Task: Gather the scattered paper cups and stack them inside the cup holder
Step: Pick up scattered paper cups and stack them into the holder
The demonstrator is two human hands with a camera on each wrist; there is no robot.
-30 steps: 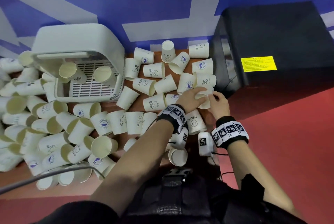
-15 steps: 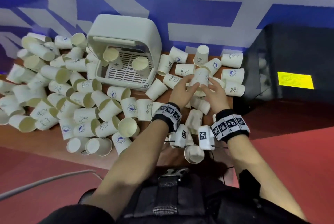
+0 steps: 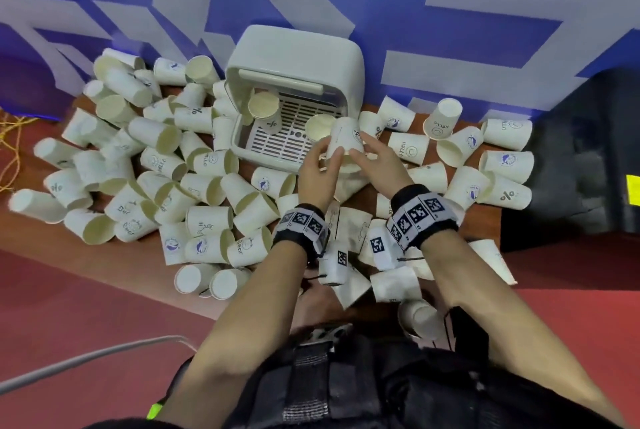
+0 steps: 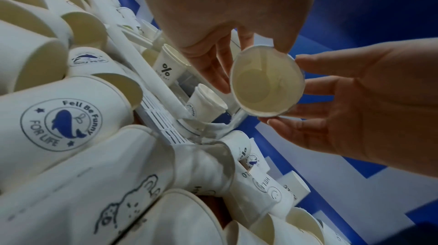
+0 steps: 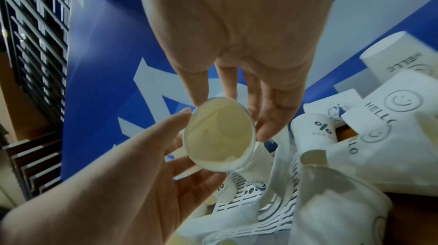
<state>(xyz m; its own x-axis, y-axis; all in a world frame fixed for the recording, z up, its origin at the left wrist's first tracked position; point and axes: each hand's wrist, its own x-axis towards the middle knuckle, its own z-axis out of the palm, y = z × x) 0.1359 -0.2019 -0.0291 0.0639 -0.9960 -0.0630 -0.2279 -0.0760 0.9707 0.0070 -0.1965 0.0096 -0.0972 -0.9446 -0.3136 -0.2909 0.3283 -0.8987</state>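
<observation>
Resting in both hands' grip: cup (image 3: 343, 144)

Cup holder (image 3: 298, 57): one. Cups inside holder: two. Hands: two. Scattered paper cups (image 3: 207, 226): too many for exact count.

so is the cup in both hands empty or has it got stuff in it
Empty. Both wrist views look straight into the held cup and show only its bare cream bottom, while the left hand and right hand grip its rim.
</observation>
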